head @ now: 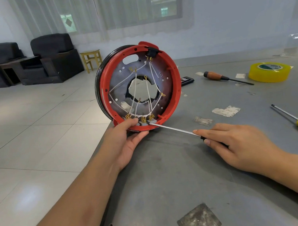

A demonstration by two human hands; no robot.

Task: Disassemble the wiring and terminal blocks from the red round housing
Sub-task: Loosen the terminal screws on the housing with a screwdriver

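Housing (175,82) stands on edge at the table (172,176) corner, open face toward us, left hand (129,140) gripping its lower rim, thumb up by the blocks. Right hand (238,144) holds a screwdriver (173,129), fingers curled on the handle, tip right at the terminal blocks (143,121) along the bottom. Early days by the look of it: white wires (137,87) criss-cross inside, blocks seated, black connector (150,52) up top in place. Nearly everything left to remove.

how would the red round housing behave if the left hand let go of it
The red round housing stands on its edge at the table corner, steadied by the left hand, so it would probably roll or tip. It looks rigid. The white wires inside look floppy and might snag.
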